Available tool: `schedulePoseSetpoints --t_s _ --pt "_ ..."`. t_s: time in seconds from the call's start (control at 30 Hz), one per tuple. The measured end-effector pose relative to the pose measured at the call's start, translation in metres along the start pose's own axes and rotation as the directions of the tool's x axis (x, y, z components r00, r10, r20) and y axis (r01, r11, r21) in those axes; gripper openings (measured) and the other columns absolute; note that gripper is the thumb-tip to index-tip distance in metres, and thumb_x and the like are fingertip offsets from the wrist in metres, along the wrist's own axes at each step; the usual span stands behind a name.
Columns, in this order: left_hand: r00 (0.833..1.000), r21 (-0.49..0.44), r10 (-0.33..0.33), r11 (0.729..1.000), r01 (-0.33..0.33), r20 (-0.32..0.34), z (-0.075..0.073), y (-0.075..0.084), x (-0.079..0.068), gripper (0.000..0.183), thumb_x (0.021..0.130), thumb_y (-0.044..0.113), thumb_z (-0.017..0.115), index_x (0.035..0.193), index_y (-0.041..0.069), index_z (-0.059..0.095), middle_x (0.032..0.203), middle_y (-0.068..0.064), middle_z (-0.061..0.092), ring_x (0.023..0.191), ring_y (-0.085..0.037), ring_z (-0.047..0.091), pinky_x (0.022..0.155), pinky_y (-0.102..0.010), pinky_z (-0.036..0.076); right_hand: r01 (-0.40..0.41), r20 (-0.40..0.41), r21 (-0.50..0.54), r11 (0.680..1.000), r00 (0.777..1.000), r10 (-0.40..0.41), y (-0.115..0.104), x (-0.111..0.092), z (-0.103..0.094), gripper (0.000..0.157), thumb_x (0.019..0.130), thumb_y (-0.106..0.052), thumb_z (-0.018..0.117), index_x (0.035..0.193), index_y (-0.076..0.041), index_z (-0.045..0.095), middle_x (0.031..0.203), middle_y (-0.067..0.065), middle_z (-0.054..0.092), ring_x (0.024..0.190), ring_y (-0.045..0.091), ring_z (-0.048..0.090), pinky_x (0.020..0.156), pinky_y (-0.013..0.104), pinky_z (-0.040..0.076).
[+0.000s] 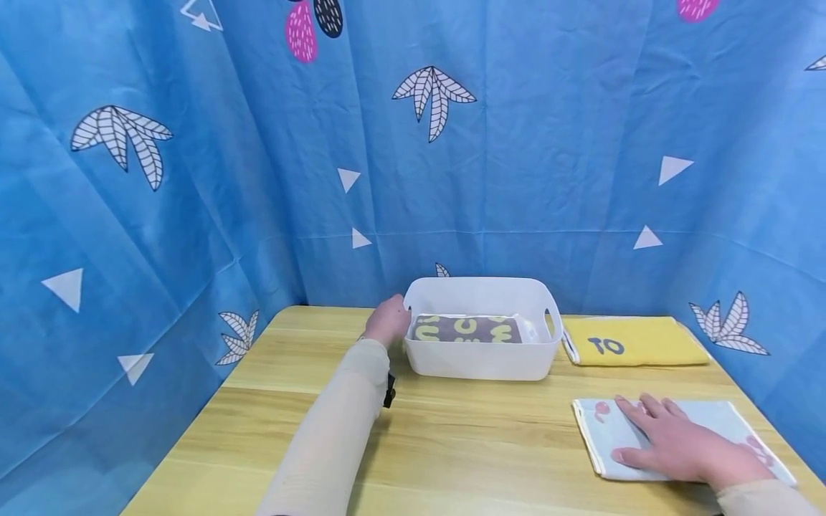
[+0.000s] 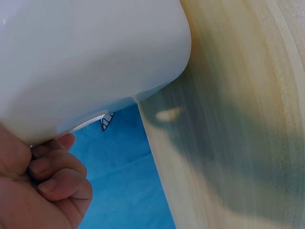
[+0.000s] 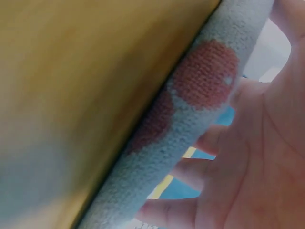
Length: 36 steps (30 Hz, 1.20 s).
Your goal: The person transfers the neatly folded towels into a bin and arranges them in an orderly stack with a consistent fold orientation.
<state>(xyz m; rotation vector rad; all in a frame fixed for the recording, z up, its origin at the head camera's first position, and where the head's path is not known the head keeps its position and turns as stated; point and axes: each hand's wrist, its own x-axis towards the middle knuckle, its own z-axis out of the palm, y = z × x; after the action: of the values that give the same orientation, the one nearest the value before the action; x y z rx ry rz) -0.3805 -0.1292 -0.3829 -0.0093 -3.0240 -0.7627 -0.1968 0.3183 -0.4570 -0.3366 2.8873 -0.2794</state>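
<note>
At the back of the table stands a white plastic basket [image 1: 480,362] with handle cut-outs in its ends. My left hand [image 1: 388,320] grips its left end by the rim; the left wrist view shows curled fingers [image 2: 64,181] there, the thumb mostly out of sight. Inside lies a folded brown towel [image 1: 476,330] with yellow lettering. On the right, my right hand [image 1: 677,438] rests with spread fingers on a folded light-blue towel [image 1: 603,441] with pinkish-red prints. Its thick fluffy edge and the palm show in the right wrist view.
A folded yellow towel [image 1: 652,342] with blue letters lies right of the basket, at the back. The wooden table [image 1: 477,444] meets a blue patterned curtain [image 1: 548,179] along its back and sides.
</note>
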Motion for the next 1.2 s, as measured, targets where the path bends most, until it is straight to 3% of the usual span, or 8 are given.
schedulePoseSetpoints --t_s 0.33,0.6,1.2 --pt "1.0 -0.038 -0.024 0.999 0.025 0.007 0.002 0.0 0.0 0.03 0.098 0.022 0.044 0.122 0.005 0.049 0.107 -0.012 0.058 0.091 -0.025 0.054 0.086 -0.043 0.045 -0.041 0.021 -0.023 0.999 0.999 0.041 -0.041 0.019 0.001 0.103 0.071 -0.079 0.05 0.141 -0.004 0.039 0.136 0.039 0.031 0.117 0.068 0.021 0.085 0.071 0.028" --pt "1.0 -0.032 -0.015 0.999 0.015 0.016 0.004 -0.002 0.002 0.034 0.098 0.019 0.041 0.127 0.004 0.046 0.117 -0.013 0.057 0.103 -0.026 0.055 0.091 -0.044 0.043 -0.046 0.03 -0.034 0.998 0.998 0.047 -0.077 0.033 0.003 0.105 0.068 -0.081 0.051 0.142 -0.007 0.039 0.137 0.037 0.032 0.119 0.065 0.022 0.087 0.07 0.028" --pt "1.0 -0.035 -0.015 0.999 0.015 0.005 0.005 -0.004 0.006 0.039 0.098 0.021 0.043 0.133 0.003 0.043 0.122 -0.015 0.055 0.105 -0.028 0.054 0.092 -0.045 0.043 0.01 -0.074 -0.113 0.994 0.997 -0.018 -0.156 0.06 0.013 0.105 0.068 -0.08 0.053 0.14 -0.005 0.042 0.13 0.034 0.041 0.117 0.059 0.034 0.086 0.062 0.039"
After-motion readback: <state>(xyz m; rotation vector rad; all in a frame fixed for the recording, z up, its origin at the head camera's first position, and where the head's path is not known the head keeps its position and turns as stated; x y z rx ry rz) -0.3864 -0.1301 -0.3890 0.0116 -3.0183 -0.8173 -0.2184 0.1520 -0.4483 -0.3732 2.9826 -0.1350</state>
